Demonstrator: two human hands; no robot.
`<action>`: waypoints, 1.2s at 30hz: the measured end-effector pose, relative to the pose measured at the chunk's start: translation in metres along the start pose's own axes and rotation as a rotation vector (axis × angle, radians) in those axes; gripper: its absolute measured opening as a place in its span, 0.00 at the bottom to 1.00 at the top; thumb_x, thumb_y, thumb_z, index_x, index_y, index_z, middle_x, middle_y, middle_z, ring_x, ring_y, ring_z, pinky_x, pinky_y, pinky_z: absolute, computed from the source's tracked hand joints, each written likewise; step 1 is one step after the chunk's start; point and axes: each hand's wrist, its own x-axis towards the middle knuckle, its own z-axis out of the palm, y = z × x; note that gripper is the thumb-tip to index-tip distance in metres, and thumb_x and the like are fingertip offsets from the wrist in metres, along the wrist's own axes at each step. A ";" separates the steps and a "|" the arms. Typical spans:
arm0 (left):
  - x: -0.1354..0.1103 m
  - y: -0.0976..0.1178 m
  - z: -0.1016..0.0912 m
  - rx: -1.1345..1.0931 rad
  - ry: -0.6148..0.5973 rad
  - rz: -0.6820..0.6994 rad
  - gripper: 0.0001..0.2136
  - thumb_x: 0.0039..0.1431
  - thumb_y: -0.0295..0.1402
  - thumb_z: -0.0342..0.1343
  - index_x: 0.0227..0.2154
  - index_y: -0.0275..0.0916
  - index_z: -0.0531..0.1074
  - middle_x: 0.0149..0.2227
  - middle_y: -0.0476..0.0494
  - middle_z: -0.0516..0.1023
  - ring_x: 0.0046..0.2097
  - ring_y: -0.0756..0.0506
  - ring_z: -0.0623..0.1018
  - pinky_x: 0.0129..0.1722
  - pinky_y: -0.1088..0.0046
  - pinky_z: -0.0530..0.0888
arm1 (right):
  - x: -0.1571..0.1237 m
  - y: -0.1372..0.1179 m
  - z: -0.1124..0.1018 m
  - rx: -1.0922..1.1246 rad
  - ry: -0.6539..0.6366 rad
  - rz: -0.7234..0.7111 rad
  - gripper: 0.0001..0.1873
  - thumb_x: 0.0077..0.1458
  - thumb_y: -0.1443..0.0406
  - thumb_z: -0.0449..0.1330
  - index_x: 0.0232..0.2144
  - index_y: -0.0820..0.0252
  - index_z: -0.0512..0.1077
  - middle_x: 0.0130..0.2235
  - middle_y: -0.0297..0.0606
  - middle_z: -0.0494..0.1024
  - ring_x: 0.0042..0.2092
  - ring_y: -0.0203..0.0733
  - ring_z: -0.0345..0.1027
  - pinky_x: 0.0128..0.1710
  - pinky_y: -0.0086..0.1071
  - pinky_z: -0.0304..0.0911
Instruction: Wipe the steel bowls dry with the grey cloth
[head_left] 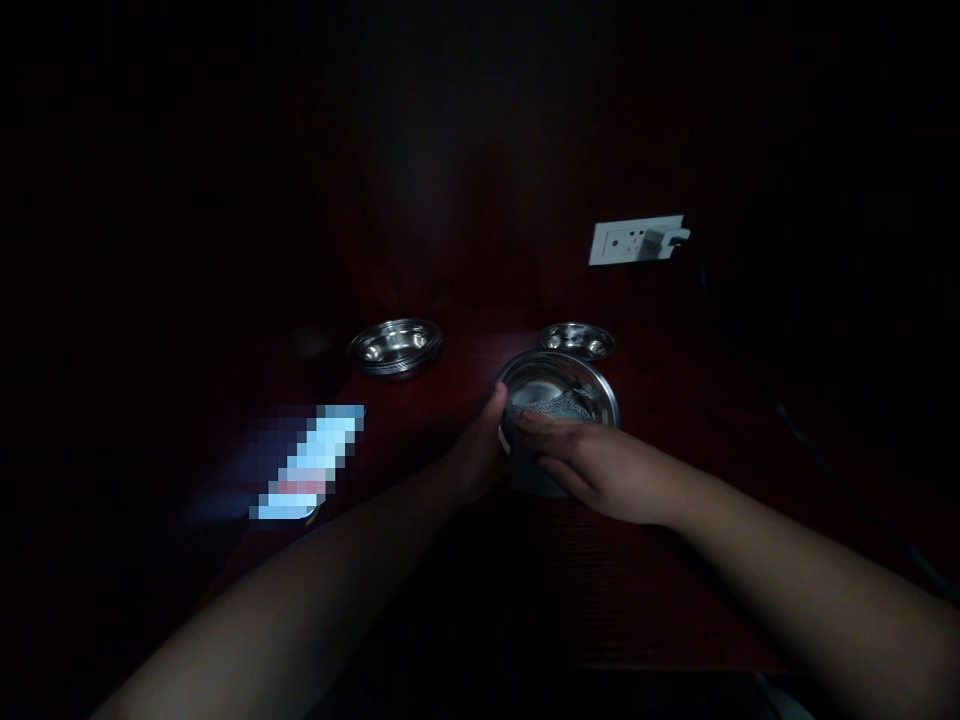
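Note:
A shiny metal bowl [551, 366] is tilted toward me above the dark red table. My left hand [480, 445] grips it by its left side, thumb up at the rim, the other fingers hidden behind it. Inside the bowl, my right hand [600, 465] presses a grey patterned cloth [564, 404] against the inner wall. Part of this cloth hangs over the near rim. Just behind stands another metal bowl [577, 341], smaller in view. A stack of shallow metal bowls [396, 346] sits to the left.
A bright, blurred-out rectangle, perhaps a phone screen [311, 465], lies on the left of the table [615, 590]. On the back wall is a white socket plate [619, 243] with a plug [673, 238] in it. A dark cable runs down the right side. The surroundings are very dark.

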 end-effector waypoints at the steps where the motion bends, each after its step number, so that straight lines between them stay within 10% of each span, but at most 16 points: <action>1: 0.000 0.000 -0.001 0.005 0.004 -0.004 0.34 0.63 0.56 0.33 0.42 0.33 0.76 0.43 0.36 0.81 0.56 0.38 0.72 0.60 0.59 0.60 | 0.001 0.000 -0.001 -0.001 0.006 -0.016 0.20 0.61 0.69 0.52 0.54 0.61 0.71 0.60 0.46 0.69 0.64 0.48 0.58 0.64 0.46 0.55; 10: 0.003 -0.005 -0.009 0.015 -0.043 0.083 0.33 0.61 0.57 0.40 0.47 0.32 0.74 0.46 0.35 0.79 0.56 0.37 0.72 0.57 0.61 0.63 | 0.004 0.000 -0.006 0.019 0.015 0.012 0.09 0.57 0.69 0.57 0.38 0.60 0.77 0.40 0.41 0.80 0.42 0.44 0.73 0.45 0.39 0.68; 27: 0.001 -0.006 -0.006 0.038 -0.055 0.112 0.33 0.61 0.57 0.38 0.47 0.32 0.75 0.44 0.35 0.80 0.52 0.38 0.74 0.54 0.61 0.66 | 0.002 0.003 -0.008 0.022 0.008 0.018 0.09 0.59 0.67 0.55 0.38 0.61 0.76 0.38 0.41 0.79 0.41 0.44 0.72 0.44 0.39 0.65; 36: 0.005 -0.010 -0.013 0.051 -0.011 0.096 0.33 0.60 0.59 0.39 0.39 0.34 0.78 0.27 0.42 0.78 0.31 0.45 0.76 0.38 0.69 0.69 | 0.002 0.003 -0.008 0.024 0.020 0.065 0.07 0.57 0.67 0.58 0.38 0.60 0.74 0.37 0.41 0.78 0.39 0.43 0.71 0.41 0.38 0.66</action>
